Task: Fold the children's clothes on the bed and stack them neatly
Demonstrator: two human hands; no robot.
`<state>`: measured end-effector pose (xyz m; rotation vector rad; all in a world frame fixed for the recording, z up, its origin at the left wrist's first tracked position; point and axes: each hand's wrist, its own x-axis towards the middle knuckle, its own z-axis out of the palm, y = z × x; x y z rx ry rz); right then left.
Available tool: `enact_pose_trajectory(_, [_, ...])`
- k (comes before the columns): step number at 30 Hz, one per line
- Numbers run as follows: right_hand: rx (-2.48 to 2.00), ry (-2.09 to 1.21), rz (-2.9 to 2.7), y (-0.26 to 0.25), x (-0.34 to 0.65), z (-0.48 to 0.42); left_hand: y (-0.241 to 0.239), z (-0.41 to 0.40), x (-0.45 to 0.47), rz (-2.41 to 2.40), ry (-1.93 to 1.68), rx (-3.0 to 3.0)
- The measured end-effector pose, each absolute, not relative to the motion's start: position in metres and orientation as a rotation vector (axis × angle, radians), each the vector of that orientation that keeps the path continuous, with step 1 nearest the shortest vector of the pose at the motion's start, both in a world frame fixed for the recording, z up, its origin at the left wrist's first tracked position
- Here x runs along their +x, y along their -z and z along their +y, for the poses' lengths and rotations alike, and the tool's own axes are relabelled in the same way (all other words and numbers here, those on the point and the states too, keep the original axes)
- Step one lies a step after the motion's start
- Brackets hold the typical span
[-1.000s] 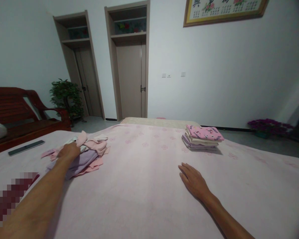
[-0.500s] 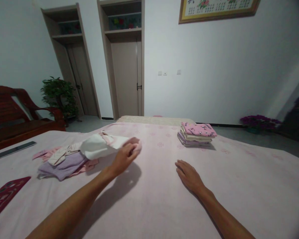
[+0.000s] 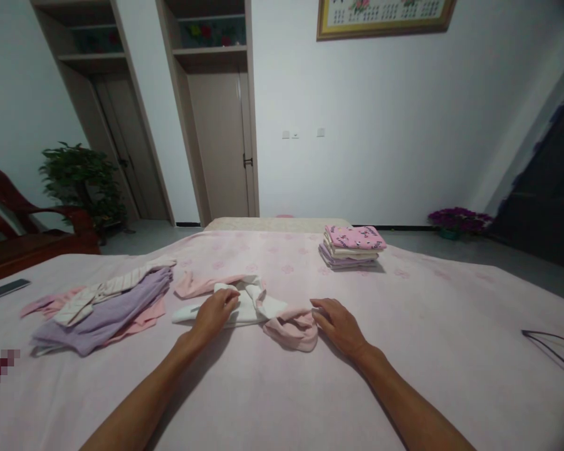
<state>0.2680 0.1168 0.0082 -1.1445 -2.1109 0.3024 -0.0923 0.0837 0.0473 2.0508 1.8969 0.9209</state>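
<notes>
A white garment with pink sleeves lies crumpled on the pink bedspread in front of me. My left hand is at its white part, fingers bent together on the cloth. One pink sleeve bunches toward the right, its end beside my right hand. That hand is low over the bedspread, thumb apart from the fingers, with the fingertips close to the sleeve; whether they touch it I cannot tell.
To the left lies a loose heap of purple, pink and striped clothes. A folded stack with a pink printed top stands at the far right. A dark phone-like object lies at the left edge, a black cable at the right.
The white and pink garment has come away from the heap and now lies on the bedspread between my hands. My left hand has moved from its pink end to its white part. The view has turned right.
</notes>
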Motion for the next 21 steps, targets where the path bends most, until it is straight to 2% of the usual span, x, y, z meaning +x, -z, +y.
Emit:
enact_pose_trajectory(5, [-1.122, -0.309, -2.162, -0.012, 0.257, 0.109, -0.050, 0.067, -0.055, 1.903, -0.747, 2.116])
enact_pose_trajectory(9, [-1.025, -0.433, -2.185, -0.015, 0.242, 0.101, -0.049, 0.065, -0.030, 1.917, -0.593, 2.140])
enact_pose_trajectory(13, [-0.872, -0.659, -2.204, -0.019, 0.228, 0.088, -0.040, 0.074, -0.017, 1.965, -0.631, 2.009])
enact_pose_trajectory(17, [-0.806, -1.020, -2.092, -0.021, 0.221, 0.077, -0.032, 0.087, -0.009, 2.026, -0.644, 1.944])
enact_pose_trajectory(21, [-0.794, -1.275, -1.827, -0.020, 0.223, 0.084, -0.037, 0.093, 0.006, 1.801, -0.915, 1.940])
